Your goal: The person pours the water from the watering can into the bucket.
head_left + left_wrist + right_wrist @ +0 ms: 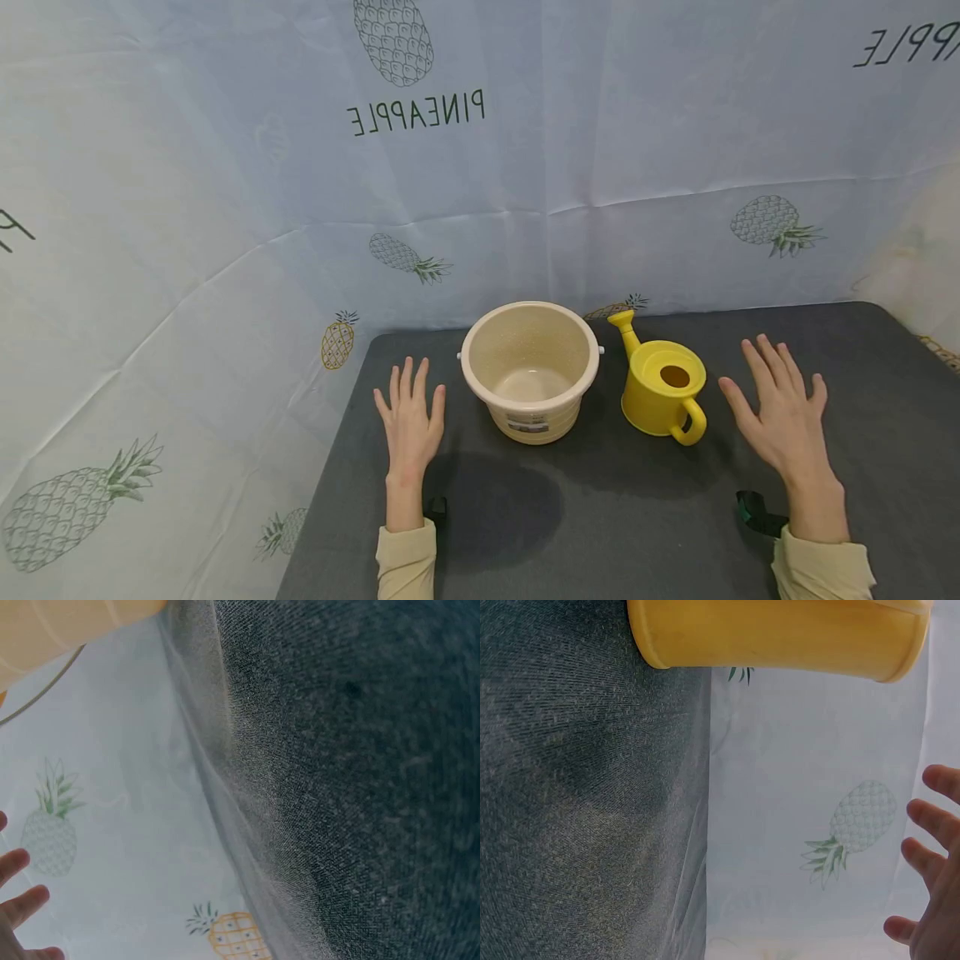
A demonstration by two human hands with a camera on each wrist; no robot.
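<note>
A cream plastic bucket stands upright at the middle of the dark table, its inside showing no contents. Just right of it is a yellow watering can, spout toward the back left and handle toward the front. My left hand is left of the bucket, fingers spread and apart from it. On the other side, my right hand lies right of the watering can with fingers spread, holding nothing. In the right wrist view the watering can fills the top; the bucket shows at the top left of the left wrist view.
The dark grey table ends at the back against a pale curtain printed with pineapples, which also hangs along the left side. A dark strap piece sits at the right wrist.
</note>
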